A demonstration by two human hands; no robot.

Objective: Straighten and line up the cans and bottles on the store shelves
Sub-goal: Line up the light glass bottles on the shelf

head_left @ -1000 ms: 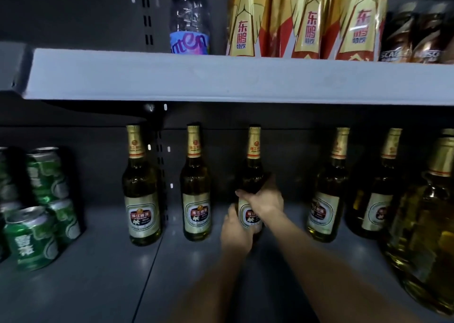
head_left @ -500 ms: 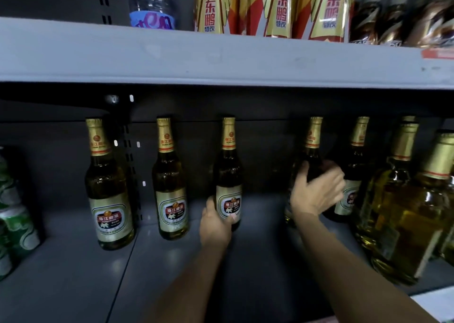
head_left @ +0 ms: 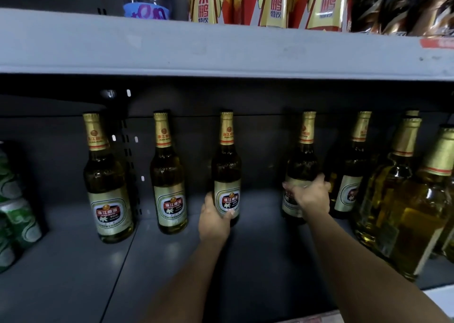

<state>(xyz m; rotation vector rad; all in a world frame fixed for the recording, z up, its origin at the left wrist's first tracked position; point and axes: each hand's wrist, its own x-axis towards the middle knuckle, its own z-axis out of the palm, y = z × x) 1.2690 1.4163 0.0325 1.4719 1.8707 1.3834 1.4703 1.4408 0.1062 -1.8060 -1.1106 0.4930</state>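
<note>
Several brown beer bottles with gold foil necks stand in a row on the lower grey shelf (head_left: pixel 73 273). My left hand (head_left: pixel 214 220) wraps the base of the third beer bottle (head_left: pixel 226 167), whose label faces me. Around the label of the fourth beer bottle (head_left: pixel 302 160) my right hand (head_left: pixel 310 196) is closed, hiding most of the label. To the left stand the first beer bottle (head_left: pixel 106 185) and the second beer bottle (head_left: pixel 168 182), both upright. A fifth beer bottle (head_left: pixel 351 175) stands just right of my right hand.
Larger golden bottles (head_left: pixel 403 207) crowd the right front of the shelf. Green cans (head_left: pixel 14 214) are stacked at the far left. The upper shelf (head_left: pixel 221 49) carries gold drink packs (head_left: pixel 270 0), a clear water bottle (head_left: pixel 147 0) and dark bottles (head_left: pixel 403 8).
My right hand left the third bottle, reached right and has closed lower around the fourth bottle. My left hand stays on the third bottle. The camera view shifted right.
</note>
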